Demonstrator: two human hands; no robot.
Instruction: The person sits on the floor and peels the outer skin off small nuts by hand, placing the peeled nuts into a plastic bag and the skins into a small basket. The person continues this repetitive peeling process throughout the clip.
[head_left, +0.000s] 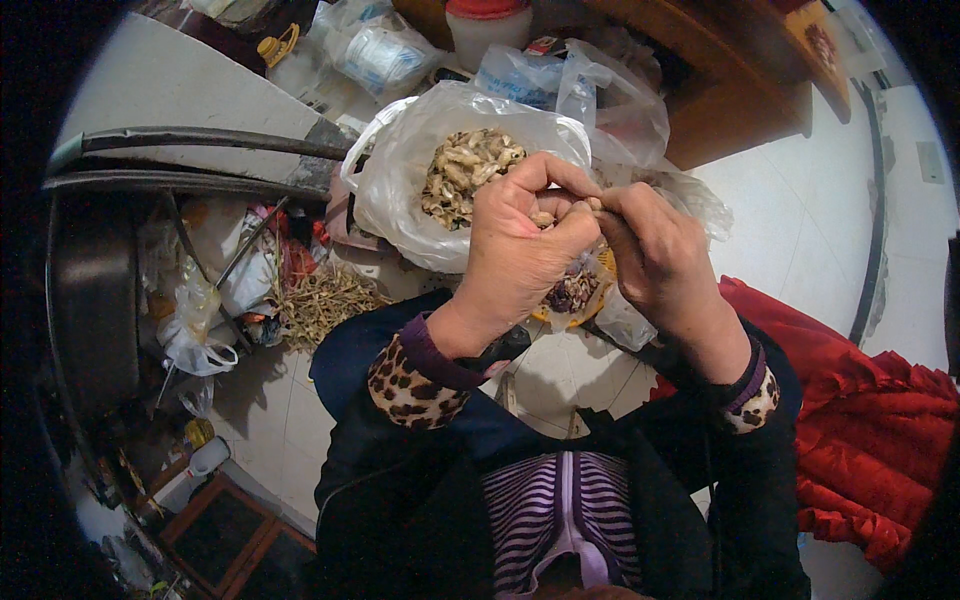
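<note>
My left hand (517, 225) and my right hand (660, 255) meet fingertip to fingertip above a plastic-lined container. Between the fingertips is a small peanut (595, 203), pinched from both sides and partly covered. A further unshelled peanut (543, 219) rests in the curled fingers of my left hand. Just beyond the hands, a white plastic bag (405, 217) lines a container with a white handle and holds many peanuts in their shells (476, 169). Below the wrists, a yellow basket (606, 262) contains dark reddish shelled peanut kernels (574, 291), partly hidden by my hands.
Dry plant stalks (326, 304) lie in a heap at the left, beside knotted plastic bags (191, 337). A red-lidded tub (489, 30) and more bags (525, 79) stand behind. Wooden furniture (739, 82) is at the back right; red ruffled cloth (862, 420) hangs at the right.
</note>
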